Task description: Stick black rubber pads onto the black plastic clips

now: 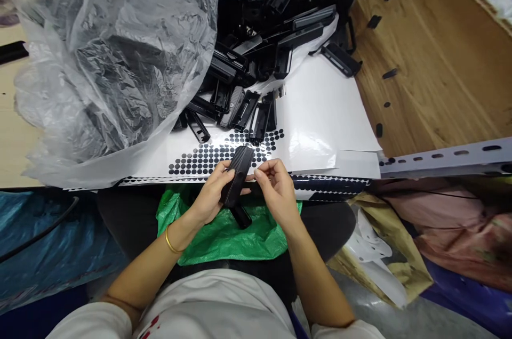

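At lower centre of the frame, the left hand closes its grip around a black plastic part, long axis tilted up-right. The right hand pinches at the part's right edge, above the dotted sticker sheet.

No readable text, label, brand or number on any surface in view.

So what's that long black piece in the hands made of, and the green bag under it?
The long black piece in the left hand looks like moulded plastic: matte, with a fine ribbed texture on its face. The crinkly green bag looks like thin plastic film, wrinkled and slightly shiny. The right hand pinches beside the piece.
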### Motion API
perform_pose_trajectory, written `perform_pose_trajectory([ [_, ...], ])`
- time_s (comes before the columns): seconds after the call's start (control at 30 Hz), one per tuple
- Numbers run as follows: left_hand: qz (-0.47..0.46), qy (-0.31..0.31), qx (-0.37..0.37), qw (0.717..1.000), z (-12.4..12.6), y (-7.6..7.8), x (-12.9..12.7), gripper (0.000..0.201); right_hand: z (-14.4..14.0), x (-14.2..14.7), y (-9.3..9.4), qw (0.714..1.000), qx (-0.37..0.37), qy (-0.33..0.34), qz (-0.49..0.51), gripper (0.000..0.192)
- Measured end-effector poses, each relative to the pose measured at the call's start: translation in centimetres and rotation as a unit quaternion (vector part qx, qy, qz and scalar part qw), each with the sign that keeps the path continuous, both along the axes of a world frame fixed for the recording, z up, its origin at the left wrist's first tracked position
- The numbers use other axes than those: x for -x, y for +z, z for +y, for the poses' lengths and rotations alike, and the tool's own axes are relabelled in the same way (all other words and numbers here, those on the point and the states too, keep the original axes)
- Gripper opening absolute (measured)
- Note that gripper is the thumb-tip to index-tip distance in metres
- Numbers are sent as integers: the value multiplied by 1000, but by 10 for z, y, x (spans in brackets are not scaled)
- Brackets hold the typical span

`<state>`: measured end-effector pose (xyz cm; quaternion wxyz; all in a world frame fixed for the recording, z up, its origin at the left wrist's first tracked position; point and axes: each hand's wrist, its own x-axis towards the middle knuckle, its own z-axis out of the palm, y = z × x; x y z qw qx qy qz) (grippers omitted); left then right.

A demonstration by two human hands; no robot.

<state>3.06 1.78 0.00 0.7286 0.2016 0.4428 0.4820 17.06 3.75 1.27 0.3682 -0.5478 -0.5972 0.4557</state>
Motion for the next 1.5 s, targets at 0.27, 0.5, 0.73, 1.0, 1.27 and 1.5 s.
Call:
perform_pose_trajectory([
  [0.27,-22,-48,27,998,4,-5,8,44,-3,-5,5,992,43,106,47,15],
  [0.5,-16,-53,50,997,3,-7,9,41,-1,-4,5,991,43,128,16,19],
  [0.73,-9,-61,53,997,1,-7,9,47,0,-3,3,991,38,130,16,17],
  [1.0,14,-58,62,996,1,-4,8,53,2,-1,7,987,-5,153,-41,16],
  [1.27,22,-61,62,996,1,-5,8,54,1,3,4,985,-43,141,-90,18],
  [1.5,87,-122,-40,988,2,-5,11,75,-5,7,-8,984,-97,107,-101,18],
])
